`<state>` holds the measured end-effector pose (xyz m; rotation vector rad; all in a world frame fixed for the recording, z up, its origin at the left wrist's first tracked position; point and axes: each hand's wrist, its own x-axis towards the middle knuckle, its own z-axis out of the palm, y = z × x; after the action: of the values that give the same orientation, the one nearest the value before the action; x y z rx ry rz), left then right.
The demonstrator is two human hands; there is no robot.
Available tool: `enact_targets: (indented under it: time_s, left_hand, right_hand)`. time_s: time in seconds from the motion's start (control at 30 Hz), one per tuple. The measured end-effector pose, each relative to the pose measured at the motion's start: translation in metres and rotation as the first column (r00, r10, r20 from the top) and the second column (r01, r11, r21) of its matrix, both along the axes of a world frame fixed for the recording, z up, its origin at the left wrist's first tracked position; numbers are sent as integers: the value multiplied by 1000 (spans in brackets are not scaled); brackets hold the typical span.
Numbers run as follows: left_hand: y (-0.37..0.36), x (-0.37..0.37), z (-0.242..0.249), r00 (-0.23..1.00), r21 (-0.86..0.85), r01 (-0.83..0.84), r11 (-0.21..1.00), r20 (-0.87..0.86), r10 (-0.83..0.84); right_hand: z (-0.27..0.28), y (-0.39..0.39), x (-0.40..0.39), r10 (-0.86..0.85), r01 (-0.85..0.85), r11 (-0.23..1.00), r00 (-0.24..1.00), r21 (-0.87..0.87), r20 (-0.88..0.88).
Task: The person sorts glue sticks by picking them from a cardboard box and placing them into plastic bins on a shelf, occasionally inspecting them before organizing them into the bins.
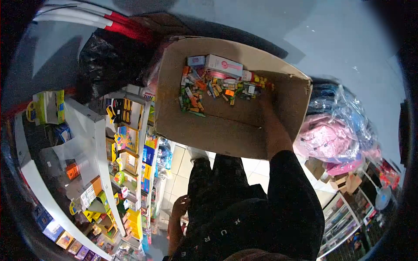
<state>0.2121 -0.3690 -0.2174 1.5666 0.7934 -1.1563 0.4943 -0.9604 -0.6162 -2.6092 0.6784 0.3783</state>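
A large open cardboard box (213, 137) is in front of me, with many small colourful packets (191, 98) in its far part. A white-and-pink box (224, 65) and a small bluish box (196, 61) lie at its far wall. My right arm reaches down inside, and my right hand (267, 92) is at the right end of the packets, beside a red-and-yellow item (257, 79); its fingers are dark and hard to make out. My left hand (180, 206) hangs low by my left leg, its fingers curled and partly in shadow; what it holds, if anything, cannot be made out.
Shelves (98, 143) with packaged goods stand on the left. A black plastic bag (102, 63) lies behind them. Pink and blue plastic-wrapped bundles (328, 135) are to the right, above cardboard pieces (348, 180) and a white rack (339, 222). The floor is tiled (180, 185).
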Motion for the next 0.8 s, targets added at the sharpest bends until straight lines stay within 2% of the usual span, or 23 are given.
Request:
enact_targets:
  time_s: [0.03, 0.13, 0.27, 0.33, 0.4, 0.47, 0.53, 0.57, 0.6, 0.67, 0.7, 0.77, 0.8]
  left_hand:
    - [-2, -8, -4, 996, 9, -89, 996, 4, 89]
    - [-4, -16, -1, 1000, 142, 26, 990, -14, -25]
    - [-6, -30, -8, 997, 153, -59, 986, -49, 67]
    - [3, -44, -23, 998, 133, -70, 989, 8, 70]
    - [7, -49, -43, 1000, 167, -6, 986, 26, 2]
    - [-1, -39, -35, 998, 200, 44, 979, 26, -50]
    - [-17, -10, -15, 996, 228, 85, 970, 15, -90]
    - [-7, -28, -31, 993, 128, -100, 987, 76, 90]
    - [-9, -27, -28, 987, 108, -144, 984, 81, 135]
    - [-16, -24, -24, 970, 66, -232, 970, 86, 226]
    - [-13, -30, -29, 974, 84, -216, 973, 91, 208]
    - [-4, -55, -49, 980, 120, -184, 975, 92, 174]
    - [-10, -52, -41, 979, 132, -196, 972, 85, 185]
  right_hand:
    - [1, 2, 0, -53, 52, 998, 998, 39, 20]
    - [7, 8, -1, -219, 200, 960, 973, 196, 79]
    - [15, 9, -2, -412, 327, 840, 904, 433, 117]
    - [23, 14, -4, -467, 358, 796, 876, 489, 119]
    - [35, 19, -5, -442, 372, 857, 886, 356, 137]
    - [45, 32, -12, -370, 332, 905, 923, 268, 107]
    - [55, 51, -26, -225, 223, 942, 974, 252, -24]
    - [59, 63, -31, -127, 153, 950, 986, 271, -110]
    - [65, 78, -37, -14, 75, 949, 980, 307, -196]
    - [75, 114, -44, 224, -72, 899, 923, 433, -312]
    - [81, 135, -44, 315, -124, 857, 894, 501, -318]
    - [92, 177, -34, 445, -207, 761, 856, 614, -263]
    - [95, 200, -24, 488, -246, 719, 844, 650, -221]
